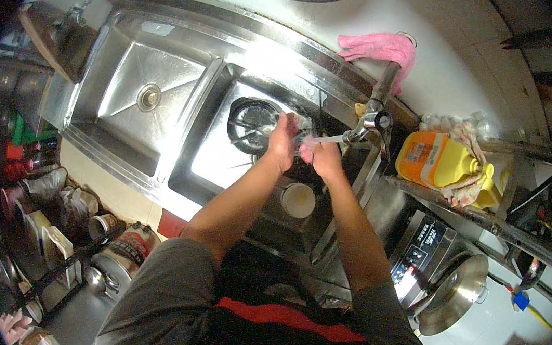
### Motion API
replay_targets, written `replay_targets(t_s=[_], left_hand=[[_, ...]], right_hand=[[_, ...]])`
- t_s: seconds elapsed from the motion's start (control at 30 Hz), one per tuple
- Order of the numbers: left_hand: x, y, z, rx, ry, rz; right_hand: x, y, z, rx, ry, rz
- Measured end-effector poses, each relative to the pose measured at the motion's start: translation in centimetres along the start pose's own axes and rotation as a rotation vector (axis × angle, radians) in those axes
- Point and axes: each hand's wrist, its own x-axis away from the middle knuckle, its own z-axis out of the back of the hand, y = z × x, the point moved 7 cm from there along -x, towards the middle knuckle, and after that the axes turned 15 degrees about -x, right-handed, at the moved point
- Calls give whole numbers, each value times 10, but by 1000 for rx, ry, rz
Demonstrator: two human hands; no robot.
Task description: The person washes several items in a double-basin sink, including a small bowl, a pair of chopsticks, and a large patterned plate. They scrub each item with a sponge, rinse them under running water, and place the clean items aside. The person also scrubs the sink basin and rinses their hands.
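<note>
My left hand (281, 141) reaches over the right sink basin (211, 152), its fingers spread and nothing seen in it. Close beside it, my right hand (326, 158) is bent under a running stream of water (330, 139). Splashing blurs its fingertips, and I cannot tell whether the pinkish patch there is skin or something held. The stream comes from a metal faucet (369, 124) on the right. A round black pan-like vessel (250, 116) with water in it lies in the basin, partly behind my left hand. Between my forearms stands a round pale-topped container (298, 201).
The left sink basin (127, 95) has a drain. A pink cloth (385, 53) hangs over a pipe behind the faucet. Right of it lies a yellow jug (434, 158) with an orange label. A metal lid (457, 300) leans by a control panel (415, 253). Shelved goods stand left, including a tin (128, 252).
</note>
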Motion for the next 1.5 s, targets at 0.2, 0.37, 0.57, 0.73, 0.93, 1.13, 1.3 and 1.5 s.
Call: replay_targets(t_s=[0.2, 0.37, 0.57, 0.73, 0.93, 1.13, 1.3, 1.5], left_hand=[[-8, -27, 3, 419, -297, -64], [75, -22, -48, 129, -474, 90], [25, 6, 10, -752, 152, -114], [41, 74, -1, -104, -42, -183], [35, -15, 1, -184, -6, -24], [40, -57, 35, -1671, -92, -482], [73, -15, 34, -1354, -59, -655], [39, -62, 73, -148, 54, 108]], right_hand=[[45, -106, -90, 399, 106, 783], [-17, -23, -2, 55, 352, 168], [-5, -25, -9, 108, 550, 501], [21, 25, 25, -770, 650, 10], [16, 24, -22, -1153, 368, 1], [-3, 10, -17, -805, 196, -114], [-21, 39, -16, -1309, 336, -58], [1, -18, -49, -1207, 292, -1]])
